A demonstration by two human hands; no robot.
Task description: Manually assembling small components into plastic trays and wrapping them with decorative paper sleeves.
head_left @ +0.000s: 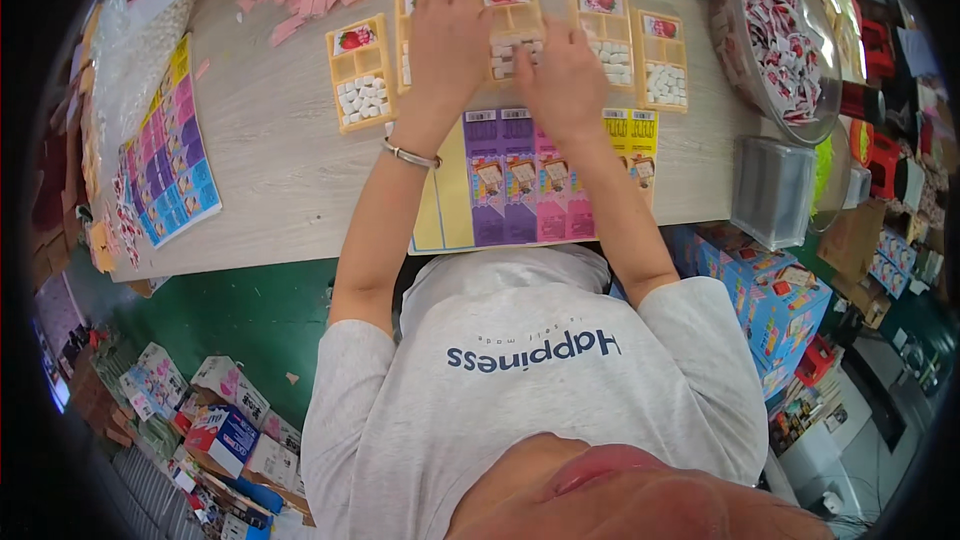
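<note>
both hands on the middle yellow tray (512,25) in the row at the far side of the counter (280,150). left hand (445,40) lies flat, fingers spread, pinning the tray; right hand (560,75) is curled at its near right corner over the white pieces (503,55), holding nothing i can make out. to do this well: keep the left pressing down so the tray can't slide, nudge pieces in gently, don't bump the neighbour trays (610,35). flat printed cards (525,185) sit just below.

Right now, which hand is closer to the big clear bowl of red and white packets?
Right. The right hand is on the middle yellow tray, on the bowl's side; the left hand lies farther left.
</note>
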